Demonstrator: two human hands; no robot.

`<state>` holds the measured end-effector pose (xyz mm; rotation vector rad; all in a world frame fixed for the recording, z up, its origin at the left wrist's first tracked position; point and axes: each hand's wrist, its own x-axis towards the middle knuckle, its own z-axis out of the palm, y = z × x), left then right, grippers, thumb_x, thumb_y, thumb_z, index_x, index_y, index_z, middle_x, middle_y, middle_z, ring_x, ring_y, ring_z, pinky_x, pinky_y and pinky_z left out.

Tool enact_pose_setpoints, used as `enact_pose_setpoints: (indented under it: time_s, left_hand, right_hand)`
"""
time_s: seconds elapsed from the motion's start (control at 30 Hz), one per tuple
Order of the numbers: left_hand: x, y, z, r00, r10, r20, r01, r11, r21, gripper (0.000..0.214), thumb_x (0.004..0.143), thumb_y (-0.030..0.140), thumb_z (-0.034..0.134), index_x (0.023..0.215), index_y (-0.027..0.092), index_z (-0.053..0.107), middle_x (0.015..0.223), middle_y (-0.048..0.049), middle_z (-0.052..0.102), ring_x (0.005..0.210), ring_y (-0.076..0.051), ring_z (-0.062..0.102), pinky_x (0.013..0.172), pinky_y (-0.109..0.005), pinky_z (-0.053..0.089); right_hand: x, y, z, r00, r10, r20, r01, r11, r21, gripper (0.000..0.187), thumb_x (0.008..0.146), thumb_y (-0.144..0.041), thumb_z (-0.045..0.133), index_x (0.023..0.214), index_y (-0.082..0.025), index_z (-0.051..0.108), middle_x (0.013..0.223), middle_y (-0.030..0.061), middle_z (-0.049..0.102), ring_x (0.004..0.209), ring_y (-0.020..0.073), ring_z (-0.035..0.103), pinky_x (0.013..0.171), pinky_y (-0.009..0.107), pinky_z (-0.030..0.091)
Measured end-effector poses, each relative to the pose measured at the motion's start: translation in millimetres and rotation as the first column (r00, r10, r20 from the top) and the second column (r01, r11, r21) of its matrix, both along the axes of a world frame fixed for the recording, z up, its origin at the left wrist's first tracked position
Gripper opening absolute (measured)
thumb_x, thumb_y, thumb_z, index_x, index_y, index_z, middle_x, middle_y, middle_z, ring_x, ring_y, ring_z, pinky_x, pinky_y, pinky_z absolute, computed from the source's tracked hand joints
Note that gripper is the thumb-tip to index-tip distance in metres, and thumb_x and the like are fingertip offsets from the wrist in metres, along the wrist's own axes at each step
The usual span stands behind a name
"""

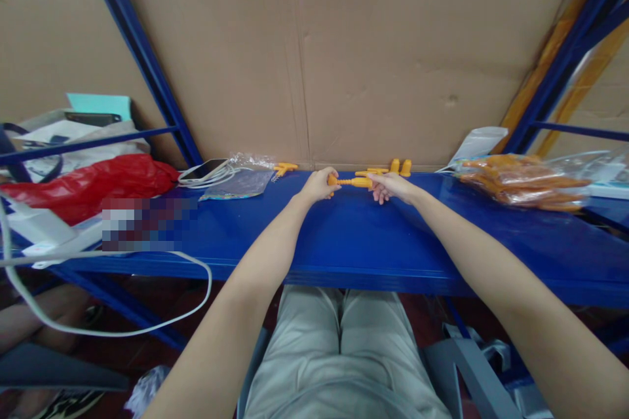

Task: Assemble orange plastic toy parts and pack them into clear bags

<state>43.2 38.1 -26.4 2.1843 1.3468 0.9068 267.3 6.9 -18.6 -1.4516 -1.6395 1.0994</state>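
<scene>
My left hand point(318, 186) is closed around the left end of an orange plastic screw point(345, 182) with a coarse spiral thread. My right hand point(393, 187) pinches an orange plastic sleeve point(361, 182) between thumb and finger, its other fingers loosely curled. Screw and sleeve lie in one line just above the blue shelf point(363, 242); whether the thread sits inside the sleeve I cannot tell. Behind my right hand, two orange capped pieces point(405, 167) stand upright near the cardboard. To the left of my left hand lies an orange T-shaped handle point(285, 167) with a thin metallic spiral.
Clear bags of orange parts point(525, 183) lie on the right. Leftward are a flat plastic packet point(240, 183), a phone point(209, 169) with white cable, and a red bag point(98, 186). A white cable point(211, 275) loops over the front edge. Cardboard point(393, 59) walls the back.
</scene>
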Motion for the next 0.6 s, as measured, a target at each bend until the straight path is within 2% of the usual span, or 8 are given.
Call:
enact_pose_setpoints:
  time_s: [0.13, 0.23, 0.4, 0.6]
  left_hand:
    - [-0.1, -3.2, 1.6, 0.999, 0.021, 0.027, -0.020, 1.000, -0.021, 0.026, 0.083, 0.010, 0.069, 0.106, 0.013, 0.056, 0.068, 0.0037, 0.060, 0.045, -0.006, 0.059, 0.044, -0.015, 0.046]
    - [-0.9, -3.2, 1.3, 0.999, 0.027, 0.044, -0.026, 0.999, -0.024, 0.026, 0.083, 0.010, 0.069, 0.105, 0.013, 0.056, 0.066, 0.0040, 0.060, 0.044, -0.006, 0.058, 0.042, -0.015, 0.046]
    - [-2.1, -1.2, 0.0, 0.999, 0.013, 0.052, -0.012, 1.000, -0.022, 0.026, 0.082, 0.010, 0.070, 0.103, 0.014, 0.056, 0.066, 0.0044, 0.060, 0.045, -0.007, 0.059, 0.043, -0.016, 0.048]
    - [-1.4, -2.5, 1.1, 0.999, 0.001, 0.038, 0.000, 1.000, -0.022, 0.026, 0.082, 0.010, 0.070, 0.103, 0.014, 0.055, 0.064, 0.0054, 0.058, 0.044, -0.006, 0.058, 0.043, -0.015, 0.047]
  right_hand:
    - [6.0, 3.2, -4.1, 0.999, 0.035, -0.023, -0.033, 0.996, 0.081, 0.029, 0.087, -0.042, 0.067, 0.097, -0.016, 0.061, 0.081, 0.0071, 0.071, 0.050, 0.0081, 0.060, 0.041, 0.017, 0.043]
    - [10.1, 8.7, -9.5, 0.999, 0.048, -0.010, -0.046, 0.984, 0.171, 0.040, 0.078, -0.035, 0.077, 0.108, -0.017, 0.058, 0.094, 0.0084, 0.071, 0.055, 0.0080, 0.060, 0.046, 0.018, 0.046]
    - [10.8, 13.7, -11.5, 0.994, 0.082, 0.067, -0.096, 0.965, 0.242, 0.035, 0.082, -0.047, 0.069, 0.087, -0.014, 0.065, 0.085, 0.0103, 0.072, 0.058, 0.0111, 0.061, 0.050, 0.021, 0.047]
    - [8.3, 8.9, -7.5, 0.995, 0.066, 0.074, -0.078, 0.979, 0.186, 0.043, 0.085, -0.056, 0.064, 0.075, -0.014, 0.065, 0.072, 0.0099, 0.070, 0.055, 0.0117, 0.060, 0.051, 0.023, 0.046]
